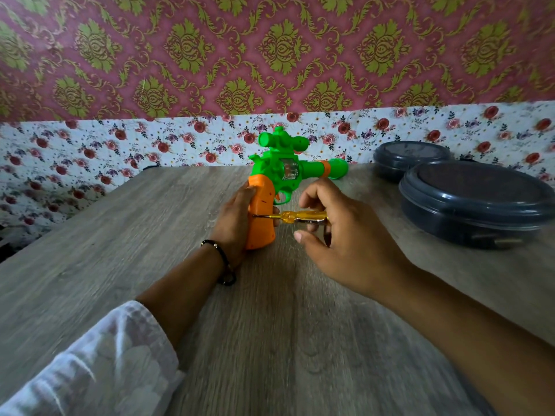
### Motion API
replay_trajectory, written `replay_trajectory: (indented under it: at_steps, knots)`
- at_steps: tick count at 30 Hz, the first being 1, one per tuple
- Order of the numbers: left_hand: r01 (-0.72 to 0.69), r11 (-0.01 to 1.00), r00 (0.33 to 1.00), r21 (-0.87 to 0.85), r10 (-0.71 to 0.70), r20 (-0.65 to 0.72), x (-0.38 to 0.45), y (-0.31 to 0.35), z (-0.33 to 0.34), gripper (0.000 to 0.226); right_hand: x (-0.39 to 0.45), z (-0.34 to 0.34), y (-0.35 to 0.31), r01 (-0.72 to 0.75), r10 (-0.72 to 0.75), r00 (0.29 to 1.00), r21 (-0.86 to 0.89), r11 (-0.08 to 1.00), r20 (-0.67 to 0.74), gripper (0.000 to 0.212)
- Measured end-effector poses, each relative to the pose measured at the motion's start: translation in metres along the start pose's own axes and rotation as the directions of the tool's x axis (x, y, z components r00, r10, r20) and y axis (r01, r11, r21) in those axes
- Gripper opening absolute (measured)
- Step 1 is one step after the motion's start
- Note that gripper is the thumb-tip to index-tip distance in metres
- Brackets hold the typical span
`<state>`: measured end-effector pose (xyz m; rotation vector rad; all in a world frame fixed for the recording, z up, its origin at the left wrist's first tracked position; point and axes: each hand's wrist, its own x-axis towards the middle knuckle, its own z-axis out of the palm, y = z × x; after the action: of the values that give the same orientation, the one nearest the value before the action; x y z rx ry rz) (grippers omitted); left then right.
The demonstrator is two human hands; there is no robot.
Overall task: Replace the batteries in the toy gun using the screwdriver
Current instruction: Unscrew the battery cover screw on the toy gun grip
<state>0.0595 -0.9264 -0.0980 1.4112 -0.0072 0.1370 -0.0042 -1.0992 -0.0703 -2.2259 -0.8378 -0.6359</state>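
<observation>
Progress looks early to me: the gun stands grip-down on the table, its orange grip closed up, and I see no batteries anywhere, old or new. I judge this to be the unscrewing step, so opening the cover, swapping the cells and screwing it shut all lie ahead. Whether the screw is loose yet I cannot tell; it is too small to make out.

My left hand wraps the grip from the far side, fingers curled round the back and fingertips showing at the front edge, holding the toy upright with the barrel pointing right.

My right hand holds the screwdriver level, its yellow handle pinched by curled fingers from above, while the thumb sticks out below, seemingly off the tool. The metal tip touches the side of the grip, about midway down.

Two dark lidded tubs sit well apart, far right.
</observation>
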Motion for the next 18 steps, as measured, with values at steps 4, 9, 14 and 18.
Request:
replay_trajectory:
  at_steps: [4, 9, 14, 18]
  knots:
    - [-0.019, 1.0, 1.0, -0.008, 0.019, -0.008, -0.0001, 0.0001, 0.0012, 0.032, 0.0005, -0.0009, 0.0033, -0.045, 0.036, 0.998, -0.179, 0.983, -0.055, 0.035]
    - [-0.012, 1.0, 1.0, -0.006, 0.012, -0.014, 0.0022, -0.0023, 0.0005, 0.039, 0.0, -0.0014, 0.0032, 0.015, -0.032, 0.998, -0.285, 0.959, -0.056, 0.024]
    - [-0.008, 1.0, 1.0, -0.018, 0.007, -0.02, 0.0016, -0.0012, 0.0007, 0.04, 0.0012, -0.0016, -0.002, 0.106, -0.117, 0.992, -0.204, 0.973, -0.042, 0.011]
    - [-0.019, 1.0, 1.0, -0.008, 0.019, -0.018, 0.0008, -0.0001, 0.001, 0.035, 0.0007, -0.0012, -0.0025, 0.126, -0.125, 0.992, -0.153, 0.98, 0.02, 0.017]
